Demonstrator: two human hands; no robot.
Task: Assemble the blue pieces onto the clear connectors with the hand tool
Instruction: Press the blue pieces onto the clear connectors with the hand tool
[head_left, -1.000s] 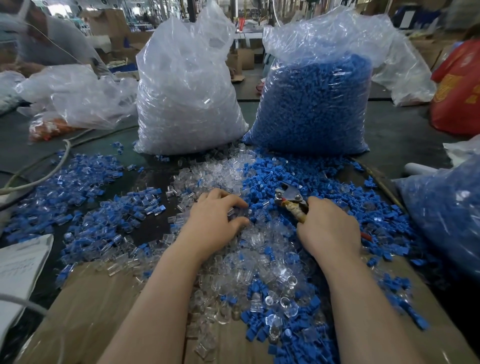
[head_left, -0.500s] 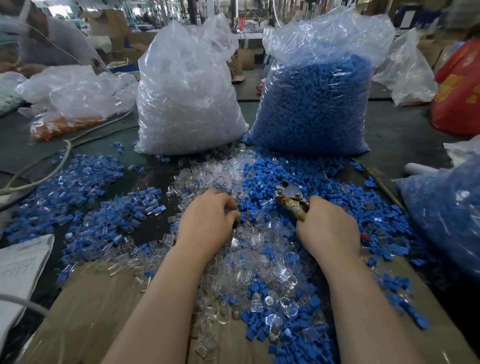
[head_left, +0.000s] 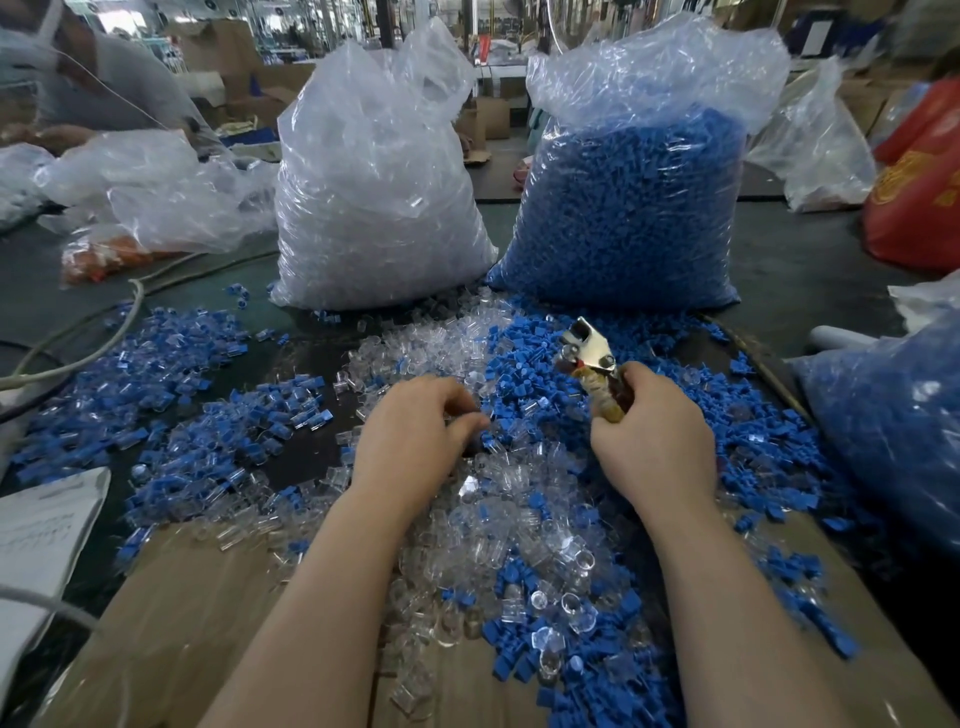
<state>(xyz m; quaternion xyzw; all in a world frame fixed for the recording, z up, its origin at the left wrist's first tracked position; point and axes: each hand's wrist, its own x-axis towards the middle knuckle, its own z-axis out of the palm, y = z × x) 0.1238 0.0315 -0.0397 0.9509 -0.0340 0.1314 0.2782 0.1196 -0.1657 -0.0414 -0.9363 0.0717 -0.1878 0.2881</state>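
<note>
While your left hand (head_left: 415, 436) sits curled over the heap at the centre of the frame, its fingers (head_left: 462, 423) pinched on something small that looks like one of the loose parts, you appear to be at the picking step: gathering a piece to feed into the tool. What exactly is pinched is too hidden to name. Your right hand (head_left: 657, 441) grips the wrapped handles of the metal plier-like hand tool (head_left: 589, 353), held raised just right of centre with its shiny head pointing up and away from you; whether its jaws are parted I cannot tell.

Next, I judge, you need to bring the picked piece to the tool head, seat a blue piece squarely on a clear connector, and squeeze. Alignment matters more than force, since these parts are small and slippery.

Small blue plastic pieces (head_left: 670, 374) lie thick across the centre right of the bench (head_left: 789, 270), mixed along their left edge with the transparent tubular plastic connectors (head_left: 498, 519) piled between your forearms. Joined blue-and-clear units (head_left: 171, 374) spread over the left of the frame. Behind stand a tall clear bag of transparent connectors (head_left: 374, 208) and a tall clear bag of blue pieces (head_left: 634, 208).
</note>
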